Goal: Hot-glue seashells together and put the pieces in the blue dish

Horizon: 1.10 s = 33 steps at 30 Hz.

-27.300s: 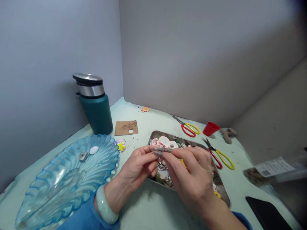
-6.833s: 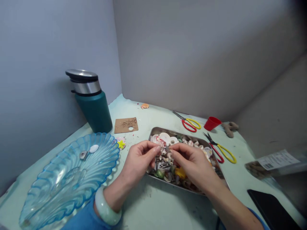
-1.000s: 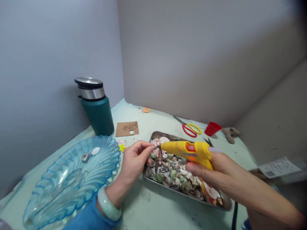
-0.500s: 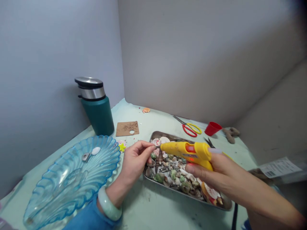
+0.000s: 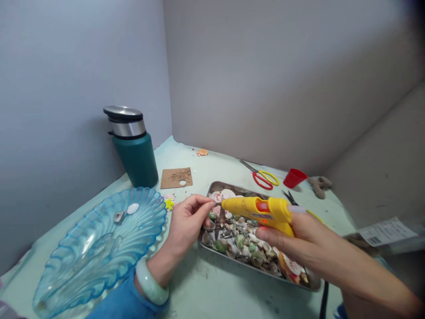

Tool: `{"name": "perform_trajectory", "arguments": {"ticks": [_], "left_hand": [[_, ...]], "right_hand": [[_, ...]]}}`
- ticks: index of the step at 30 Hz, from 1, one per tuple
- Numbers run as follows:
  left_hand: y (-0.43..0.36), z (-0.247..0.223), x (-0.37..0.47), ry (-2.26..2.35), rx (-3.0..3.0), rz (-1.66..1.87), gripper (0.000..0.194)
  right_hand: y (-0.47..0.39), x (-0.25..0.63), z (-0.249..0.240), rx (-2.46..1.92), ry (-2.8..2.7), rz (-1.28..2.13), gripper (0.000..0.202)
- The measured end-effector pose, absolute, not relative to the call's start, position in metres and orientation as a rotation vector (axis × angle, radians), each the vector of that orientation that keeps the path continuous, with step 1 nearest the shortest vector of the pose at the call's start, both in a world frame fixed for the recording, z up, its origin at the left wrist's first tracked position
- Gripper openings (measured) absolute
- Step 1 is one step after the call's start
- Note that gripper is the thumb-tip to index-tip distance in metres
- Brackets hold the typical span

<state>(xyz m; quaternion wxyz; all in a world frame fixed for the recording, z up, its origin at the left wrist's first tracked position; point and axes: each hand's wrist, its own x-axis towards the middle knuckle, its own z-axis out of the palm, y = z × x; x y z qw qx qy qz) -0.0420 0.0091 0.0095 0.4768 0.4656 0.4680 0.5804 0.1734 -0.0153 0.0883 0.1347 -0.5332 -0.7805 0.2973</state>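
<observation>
My right hand (image 5: 299,239) is wrapped round the handle of a yellow glue gun (image 5: 255,210), whose red light is lit and whose nozzle points left. At the nozzle tip, my left hand (image 5: 189,219) pinches something too small to make out between thumb and forefinger. Both hands are above the left and middle of a metal tray (image 5: 241,263) filled with shells (image 5: 259,259). A clear glue stick (image 5: 297,208) sticks out of the gun's back end.
Left lies a blue scalloped glass dish (image 5: 99,252) holding two small pieces. Behind are a teal bottle (image 5: 135,159), a brown card (image 5: 176,177), an orange crab shape (image 5: 202,152), red-and-yellow scissors (image 5: 262,177), a red cup (image 5: 295,178) and grey-brown pieces (image 5: 319,187).
</observation>
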Motion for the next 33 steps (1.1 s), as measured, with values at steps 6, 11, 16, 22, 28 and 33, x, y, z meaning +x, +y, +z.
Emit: {"name": "perform_trajectory", "arguments": {"ticks": [6,11,16,22,28,33], "left_hand": [[0.008,0.011,-0.043,1.151,1.124,1.41,0.015],[0.008,0.011,-0.042,1.155,1.11,1.406,0.015],[0.009,0.012,-0.042,1.153,1.115,1.415,0.015],[0.009,0.012,-0.042,1.158,1.116,1.428,0.015],[0.009,0.011,-0.042,1.17,1.118,1.419,0.016],[0.009,0.011,-0.044,1.165,1.109,1.443,0.014]], "right_hand": [[-0.015,0.173,0.09,-1.526,-2.27,0.837,0.04],[-0.015,0.172,0.09,-1.529,-2.28,0.815,0.038],[-0.015,0.175,0.086,-1.533,-2.274,0.808,0.041],[-0.016,0.174,0.089,-1.533,-2.292,0.792,0.037],[-0.015,0.172,0.088,-1.517,-2.294,0.793,0.037],[-0.015,0.184,0.09,-1.524,-2.261,0.823,0.036]]}}
